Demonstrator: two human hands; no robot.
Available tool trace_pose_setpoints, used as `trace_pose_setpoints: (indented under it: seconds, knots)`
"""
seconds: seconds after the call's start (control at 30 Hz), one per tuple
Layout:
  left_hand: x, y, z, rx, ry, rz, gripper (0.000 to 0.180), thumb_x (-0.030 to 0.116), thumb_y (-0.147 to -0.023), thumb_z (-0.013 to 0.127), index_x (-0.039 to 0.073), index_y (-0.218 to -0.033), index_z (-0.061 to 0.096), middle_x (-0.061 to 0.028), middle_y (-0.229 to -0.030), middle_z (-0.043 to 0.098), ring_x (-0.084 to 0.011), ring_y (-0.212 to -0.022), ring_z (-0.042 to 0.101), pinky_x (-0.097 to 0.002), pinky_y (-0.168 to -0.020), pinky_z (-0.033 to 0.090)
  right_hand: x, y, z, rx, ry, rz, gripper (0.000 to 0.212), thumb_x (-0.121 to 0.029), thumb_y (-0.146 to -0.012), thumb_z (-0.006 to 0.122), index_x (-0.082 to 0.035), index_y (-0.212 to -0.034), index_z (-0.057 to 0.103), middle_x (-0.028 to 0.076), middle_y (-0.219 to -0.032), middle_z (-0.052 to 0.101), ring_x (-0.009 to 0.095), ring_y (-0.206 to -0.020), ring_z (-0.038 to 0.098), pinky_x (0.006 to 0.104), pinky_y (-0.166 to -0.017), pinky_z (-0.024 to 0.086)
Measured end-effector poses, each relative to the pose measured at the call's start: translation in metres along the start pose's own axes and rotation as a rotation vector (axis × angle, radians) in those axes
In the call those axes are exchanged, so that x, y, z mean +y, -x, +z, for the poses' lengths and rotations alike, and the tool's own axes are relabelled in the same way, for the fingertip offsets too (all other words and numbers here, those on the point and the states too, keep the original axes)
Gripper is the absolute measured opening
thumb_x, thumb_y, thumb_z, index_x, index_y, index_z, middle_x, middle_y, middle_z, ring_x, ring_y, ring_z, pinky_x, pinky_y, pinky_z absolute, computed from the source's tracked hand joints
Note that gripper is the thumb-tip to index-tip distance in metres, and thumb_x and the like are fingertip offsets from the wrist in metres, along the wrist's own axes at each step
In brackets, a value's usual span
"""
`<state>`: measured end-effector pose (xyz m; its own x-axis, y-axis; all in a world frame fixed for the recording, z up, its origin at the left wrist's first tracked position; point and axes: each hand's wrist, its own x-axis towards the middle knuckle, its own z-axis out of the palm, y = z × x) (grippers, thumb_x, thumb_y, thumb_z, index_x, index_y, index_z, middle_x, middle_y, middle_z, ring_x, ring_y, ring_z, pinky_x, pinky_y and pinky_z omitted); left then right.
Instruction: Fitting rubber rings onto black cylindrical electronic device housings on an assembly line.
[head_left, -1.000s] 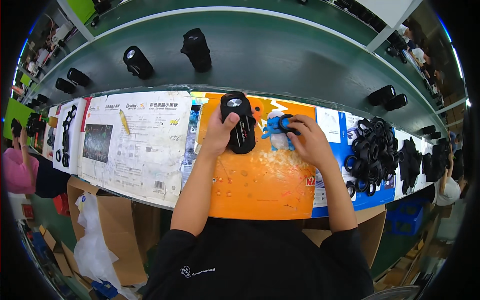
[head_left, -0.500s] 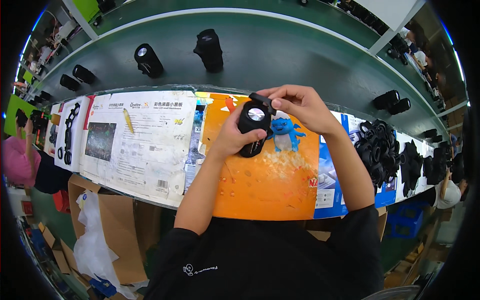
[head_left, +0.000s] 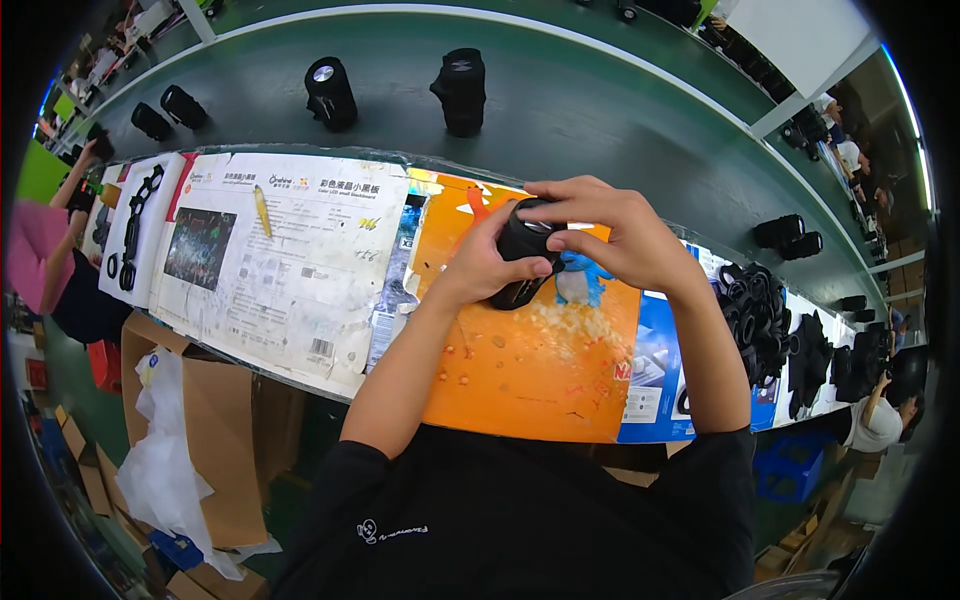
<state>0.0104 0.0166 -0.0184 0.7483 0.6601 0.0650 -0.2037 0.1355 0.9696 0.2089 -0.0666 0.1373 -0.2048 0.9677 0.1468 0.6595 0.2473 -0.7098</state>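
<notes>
A black cylindrical speaker [head_left: 527, 240] stands slightly tilted on the orange board [head_left: 540, 380] in front of me. My left hand [head_left: 490, 262] wraps around its left side, thumb across the front. Over its top end curls my right hand [head_left: 610, 230], fingers on the far rim and thumb on the near rim. The silver disc on the top is mostly covered by these fingers. The black ring seen there before cannot be told apart from the rim now. A blue cartoon figure [head_left: 580, 282] is printed on the board, partly behind my right hand.
Beyond the board, a green conveyor belt [head_left: 620, 140] carries more black speakers [head_left: 462, 92]. To the right lies a heap of black rings [head_left: 752, 320]. Left are a white printed sheet [head_left: 280, 270], a yellow pen [head_left: 262, 211] and a cardboard box [head_left: 220, 440]. A person in pink [head_left: 45, 250] works at far left.
The black ring in my right hand has come down onto the speaker's top, and those fingers now close over it. The view has turned a little. The person in pink reaches toward the belt.
</notes>
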Motion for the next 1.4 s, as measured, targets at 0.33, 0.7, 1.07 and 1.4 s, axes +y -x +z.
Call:
trace_pose_setpoints:
  seconds: [0.33, 0.7, 1.07, 1.4]
  knots:
    - [0.013, 0.007, 0.009, -0.006, 0.057, 0.004, 0.093, 0.051, -0.082, 0.099, 0.006, -0.153, 0.058, -0.0093, -0.135, 0.07, -0.0188, -0.123, 0.068, -0.0333, -0.104, 0.057, -0.007, -0.005, -0.006, -0.133, 0.22, -0.08, 0.051, 0.003, -0.091, 0.081, -0.021, -0.136, 0.084, 0.011, -0.146, 0.075, 0.033, -0.128, 0.068, 0.0437, -0.106, 0.063]
    - [0.025, 0.004, 0.014, -0.051, -0.001, 0.059, 0.084, 0.04, -0.08, 0.103, 0.004, -0.144, 0.063, -0.0079, -0.13, 0.071, -0.0182, -0.118, 0.068, -0.0336, -0.101, 0.056, -0.007, 0.015, -0.001, -0.059, 0.098, -0.033, 0.052, 0.005, -0.091, 0.074, -0.02, -0.135, 0.084, 0.014, -0.149, 0.072, 0.036, -0.127, 0.067, 0.0451, -0.107, 0.061]
    - [0.008, -0.001, 0.034, 0.006, -0.22, 0.099, 0.076, 0.032, -0.079, 0.099, 0.002, -0.139, 0.063, -0.0106, -0.121, 0.075, -0.0223, -0.111, 0.073, -0.0366, -0.1, 0.058, 0.017, -0.049, 0.043, -0.252, 0.23, 0.481, 0.056, -0.041, -0.119, 0.045, 0.001, -0.114, 0.08, 0.028, -0.116, 0.079, 0.046, -0.113, 0.073, 0.0491, -0.097, 0.058]
    - [0.016, 0.001, 0.04, -0.031, -0.288, 0.128, 0.082, 0.033, -0.074, 0.099, 0.0, -0.139, 0.06, -0.0149, -0.122, 0.074, -0.0263, -0.111, 0.075, -0.0389, -0.098, 0.059, 0.034, -0.03, 0.045, -0.073, 0.062, 0.376, 0.036, -0.022, -0.101, 0.053, 0.007, -0.102, 0.074, 0.028, -0.11, 0.076, 0.046, -0.101, 0.071, 0.0508, -0.091, 0.055]
